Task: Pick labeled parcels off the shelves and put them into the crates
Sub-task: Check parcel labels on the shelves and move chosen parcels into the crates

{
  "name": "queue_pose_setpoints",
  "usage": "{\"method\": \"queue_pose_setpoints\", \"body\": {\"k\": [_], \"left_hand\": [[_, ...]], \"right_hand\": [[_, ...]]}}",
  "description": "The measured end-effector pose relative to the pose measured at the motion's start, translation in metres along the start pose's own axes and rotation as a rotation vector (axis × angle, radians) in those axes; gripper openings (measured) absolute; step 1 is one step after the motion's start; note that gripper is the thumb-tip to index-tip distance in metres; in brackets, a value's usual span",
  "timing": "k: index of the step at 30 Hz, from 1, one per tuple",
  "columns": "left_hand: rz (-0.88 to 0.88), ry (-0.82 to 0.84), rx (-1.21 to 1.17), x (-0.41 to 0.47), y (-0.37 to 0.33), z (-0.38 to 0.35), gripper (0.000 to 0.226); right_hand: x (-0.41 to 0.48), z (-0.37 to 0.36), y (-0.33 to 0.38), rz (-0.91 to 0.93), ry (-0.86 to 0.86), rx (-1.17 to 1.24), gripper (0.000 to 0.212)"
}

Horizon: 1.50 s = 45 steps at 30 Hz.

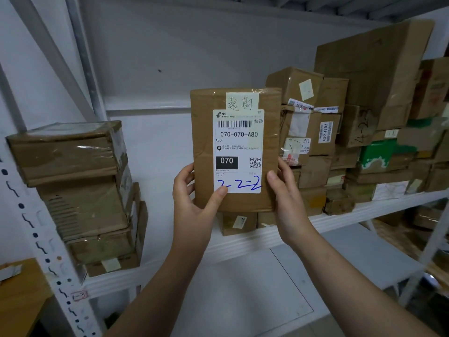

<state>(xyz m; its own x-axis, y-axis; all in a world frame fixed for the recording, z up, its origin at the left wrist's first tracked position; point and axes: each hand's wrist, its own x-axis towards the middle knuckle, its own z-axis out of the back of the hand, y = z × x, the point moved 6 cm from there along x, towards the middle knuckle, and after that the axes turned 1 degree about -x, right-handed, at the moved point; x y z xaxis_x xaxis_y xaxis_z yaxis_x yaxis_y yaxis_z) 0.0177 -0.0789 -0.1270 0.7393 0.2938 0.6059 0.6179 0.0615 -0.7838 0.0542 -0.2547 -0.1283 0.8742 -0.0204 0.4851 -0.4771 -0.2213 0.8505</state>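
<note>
A flat brown cardboard parcel (269, 152) is held upright in front of the shelf, its face toward me. It carries a white shipping label reading 070-070-A80 with "2-2-2" handwritten in blue, and a small note taped at the top. My left hand (194, 203) grips its lower left corner, thumb pressed on the label's bottom edge. My right hand (288, 198) grips the lower right edge, thumb on the front. No crate is in view.
A stack of taped brown boxes (77, 190) stands on the white shelf (243, 242) at the left. Several piled parcels (352, 132) fill the shelf's right side. A perforated shelf upright (36, 237) slants at the left. Lower shelves hold more boxes at the right.
</note>
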Motion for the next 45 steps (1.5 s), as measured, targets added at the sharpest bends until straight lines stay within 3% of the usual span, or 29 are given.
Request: {"method": "queue_pose_setpoints", "body": {"k": [4,15,24,36,45], "left_hand": [[0.055,0.053,0.018,-0.023,0.015,-0.009,0.061],[0.232,0.400,-0.081,-0.134,0.055,-0.103,0.058],[0.264,0.617,-0.157,-0.241,0.050,-0.275,0.055],[0.394,0.811,-0.207,-0.389,0.041,-0.502,0.048],[0.463,0.995,-0.167,-0.427,0.100,-0.650,0.041]], "right_hand": [[-0.030,0.015,-0.007,0.004,-0.011,-0.056,0.071],[-0.151,0.148,-0.023,-0.155,-0.364,-0.181,0.070],[-0.237,0.327,0.017,-0.211,-0.590,-0.257,0.064],[-0.341,0.560,0.063,-0.357,-0.829,-0.358,0.080],[-0.340,0.687,0.035,-0.408,-1.034,-0.313,0.059]]}}
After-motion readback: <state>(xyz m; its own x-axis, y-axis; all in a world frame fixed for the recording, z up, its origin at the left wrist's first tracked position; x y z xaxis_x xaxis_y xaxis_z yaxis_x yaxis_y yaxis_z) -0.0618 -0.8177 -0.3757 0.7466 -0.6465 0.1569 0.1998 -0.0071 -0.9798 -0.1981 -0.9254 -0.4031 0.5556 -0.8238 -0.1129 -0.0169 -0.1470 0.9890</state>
